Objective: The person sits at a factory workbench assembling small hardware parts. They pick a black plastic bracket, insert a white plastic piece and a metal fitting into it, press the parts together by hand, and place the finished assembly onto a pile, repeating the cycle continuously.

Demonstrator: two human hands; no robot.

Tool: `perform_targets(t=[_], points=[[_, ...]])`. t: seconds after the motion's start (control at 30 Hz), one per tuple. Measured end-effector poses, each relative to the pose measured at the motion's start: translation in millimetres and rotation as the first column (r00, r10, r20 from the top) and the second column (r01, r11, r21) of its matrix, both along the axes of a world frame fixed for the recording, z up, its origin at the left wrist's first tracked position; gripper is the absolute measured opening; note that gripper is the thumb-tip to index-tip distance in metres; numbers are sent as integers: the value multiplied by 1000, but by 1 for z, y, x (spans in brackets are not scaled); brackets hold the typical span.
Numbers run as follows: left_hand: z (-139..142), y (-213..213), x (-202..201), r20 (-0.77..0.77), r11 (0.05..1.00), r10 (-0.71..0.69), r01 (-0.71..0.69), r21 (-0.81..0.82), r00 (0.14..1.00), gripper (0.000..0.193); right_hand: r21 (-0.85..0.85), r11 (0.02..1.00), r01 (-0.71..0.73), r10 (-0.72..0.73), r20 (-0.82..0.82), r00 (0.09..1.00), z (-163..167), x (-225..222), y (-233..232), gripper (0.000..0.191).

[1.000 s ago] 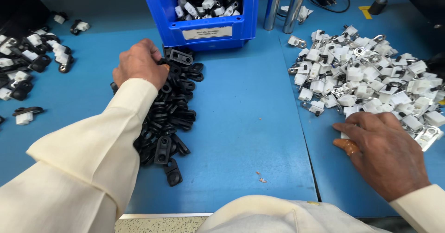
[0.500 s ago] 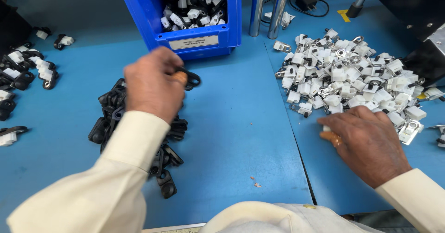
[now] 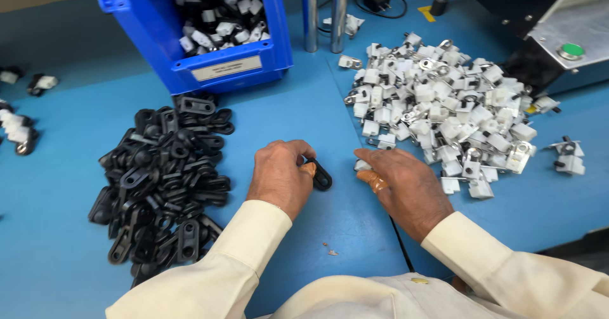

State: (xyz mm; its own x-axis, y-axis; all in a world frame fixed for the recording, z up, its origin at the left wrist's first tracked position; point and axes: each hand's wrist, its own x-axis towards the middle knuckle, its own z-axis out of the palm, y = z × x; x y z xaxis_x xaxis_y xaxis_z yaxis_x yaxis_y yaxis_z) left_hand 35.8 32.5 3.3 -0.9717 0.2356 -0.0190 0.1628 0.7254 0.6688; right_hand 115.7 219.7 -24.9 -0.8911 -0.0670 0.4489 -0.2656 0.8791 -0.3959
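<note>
My left hand (image 3: pixel 281 176) grips a black plastic clip (image 3: pixel 320 173) just above the blue table (image 3: pixel 304 112), between the two piles. Left of it lies a heap of black clips (image 3: pixel 165 179). My right hand (image 3: pixel 399 182) rests palm down at the near edge of a pile of white plastic-and-metal parts (image 3: pixel 444 103), its fingertips covering one white part (image 3: pixel 363 165). Whether the fingers hold that part is hidden. Both arms wear cream sleeves.
A blue bin (image 3: pixel 203 30) with mixed black and white pieces stands at the back. Two metal posts (image 3: pixel 323 11) rise beside it. A dark machine with a green button (image 3: pixel 571 51) sits at the right. More assembled pieces (image 3: pixel 19 132) lie far left.
My left hand has come away from the black heap toward the centre with one black clip. My right hand has shifted left along the white pile's edge. The view has tilted.
</note>
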Motion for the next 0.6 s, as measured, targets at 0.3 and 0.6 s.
perform_targets(t=[0.3, 0.6], points=[[-13, 14, -10, 46, 1000, 9, -9, -6, 999, 25, 58, 995, 86, -93, 127, 987, -2, -18, -11, 28], [-26, 41, -3, 181, 970, 92, -130, 206, 979, 27, -732, 569, 375, -182, 333, 925, -4, 2, 24, 32]])
